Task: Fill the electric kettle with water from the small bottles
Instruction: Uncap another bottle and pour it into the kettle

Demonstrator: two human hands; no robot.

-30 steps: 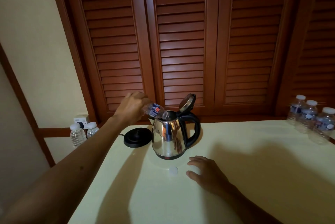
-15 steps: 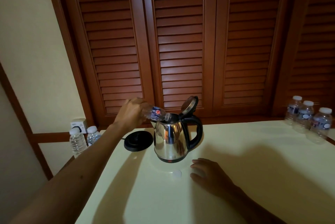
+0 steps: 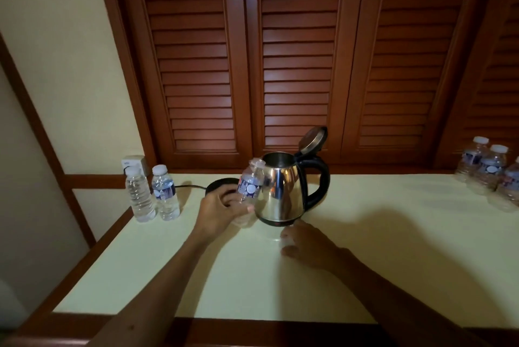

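A steel electric kettle with a black handle stands on the pale table, its lid hinged up. My left hand grips the lower part of a small uncapped, see-through water bottle. The bottle stands nearly upright, right against the kettle's left side. My right hand lies on the table just in front of the kettle. Its thumb and forefinger seem to pinch the white bottle cap.
The black kettle base with its cord lies behind my left hand. Two capped bottles stand at the table's left edge by a wall socket. Three capped bottles stand at the far right. Louvred wooden doors back the table.
My left hand has brought the bottle down from the kettle's mouth and turned it upright beside the kettle. My right hand has slid left onto the cap. The view has tilted down.
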